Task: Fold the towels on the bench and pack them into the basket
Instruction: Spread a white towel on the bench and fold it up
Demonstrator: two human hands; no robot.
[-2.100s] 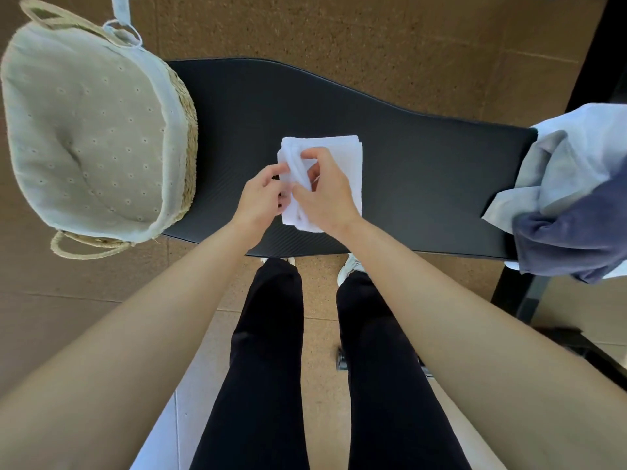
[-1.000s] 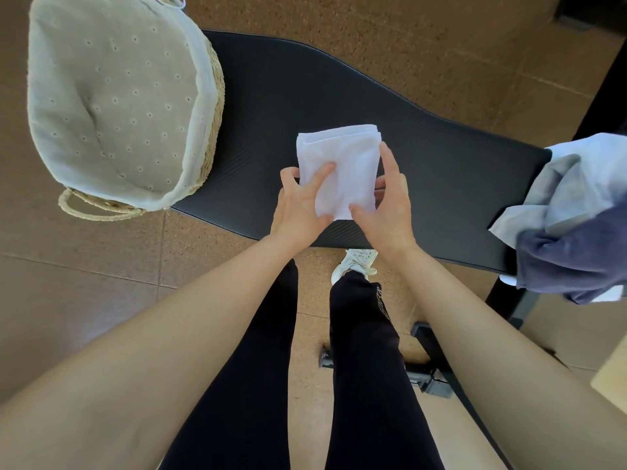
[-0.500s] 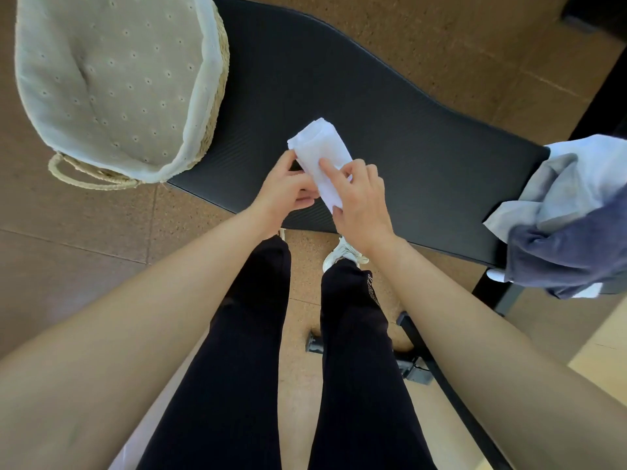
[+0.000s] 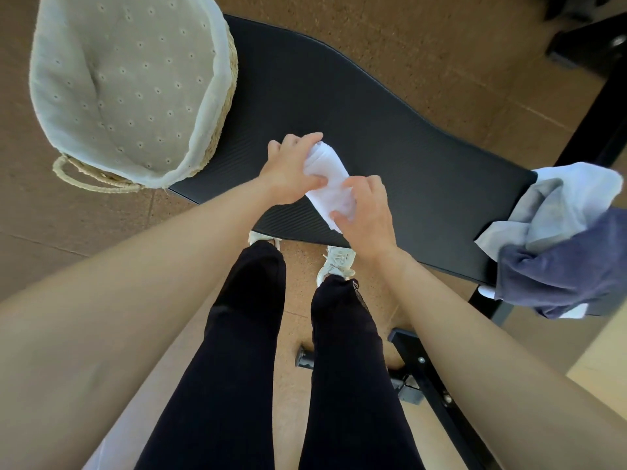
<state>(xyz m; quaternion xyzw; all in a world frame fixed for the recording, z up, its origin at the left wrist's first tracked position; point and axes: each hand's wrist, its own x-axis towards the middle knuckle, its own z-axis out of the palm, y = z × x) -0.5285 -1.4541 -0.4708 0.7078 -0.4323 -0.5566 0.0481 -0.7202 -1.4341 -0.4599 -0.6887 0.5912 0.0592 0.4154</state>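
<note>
Since 0.5 s ago the left hand [image 4: 291, 174] has slid up along the white towel [image 4: 327, 171], from its near side to its far end, and the towel is now a narrower bundle than the flat rectangle of 1 s ago. It lies slantwise on the black surface [image 4: 407, 154], near the front edge, its far end pointing up and to the left. The left hand's fingers curl over that far end and its thumb presses the towel's side. The right hand [image 4: 364, 215] grips the near end, fingers bent over the top of the cloth and thumb against its lower edge, so both hands have hold of the 1 towel. Whether the bundle is rolled or folded cannot be told.

At the left end of the surface stands the woven basket [image 4: 225, 96], its pale eyelet lining facing the camera and 1 looped handle [image 4: 88, 181] hanging past the surface's edge over the brown floor [image 4: 424, 45]. The white towel is well apart from the basket. At the right end a loose heap drapes over the edge: a pale grey and white towel [image 4: 559, 195] on top and a dark blue towel [image 4: 559, 276] below it, touching. Black-trousered legs and a white shoe [image 4: 336, 262] show beneath the hands.
</note>
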